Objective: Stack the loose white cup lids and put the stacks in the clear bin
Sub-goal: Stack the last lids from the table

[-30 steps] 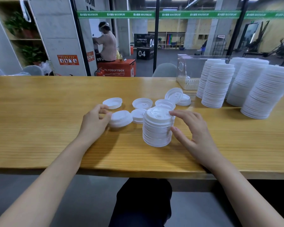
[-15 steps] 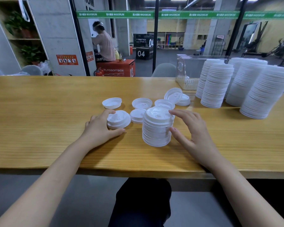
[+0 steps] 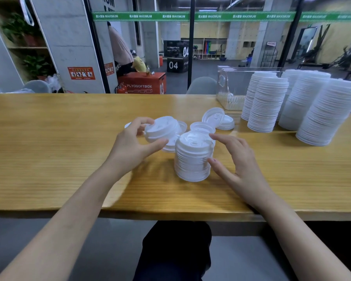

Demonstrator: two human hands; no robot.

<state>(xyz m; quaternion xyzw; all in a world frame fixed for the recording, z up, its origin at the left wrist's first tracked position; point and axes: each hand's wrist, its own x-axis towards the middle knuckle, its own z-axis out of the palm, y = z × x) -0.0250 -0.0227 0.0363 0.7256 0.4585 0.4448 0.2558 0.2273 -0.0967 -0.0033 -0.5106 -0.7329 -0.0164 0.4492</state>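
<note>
My left hand (image 3: 131, 142) grips a small clump of white lids (image 3: 162, 128) between thumb and fingers, lifted off the wooden table (image 3: 49, 138) and tilted, just left of a short stack of lids (image 3: 193, 157) standing near the table's middle. My right hand (image 3: 235, 159) is beside that stack, its fingertip at the top rim and its thumb at the stack's side. Loose lids lie behind: one upturned lid (image 3: 202, 126), a leaning lid (image 3: 213, 117) and another lid (image 3: 225, 122). The clear bin (image 3: 229, 86) stands at the back right.
Several tall lid stacks (image 3: 265, 104) (image 3: 328, 112) stand at the right of the table, in front of and beside the bin. The table's near edge runs just below my wrists. Behind the table, people are by a red box (image 3: 142, 83).
My left hand has lifted the small clump of lids off the table and carried it up and right toward the short stack. My right hand has stayed beside the stack.
</note>
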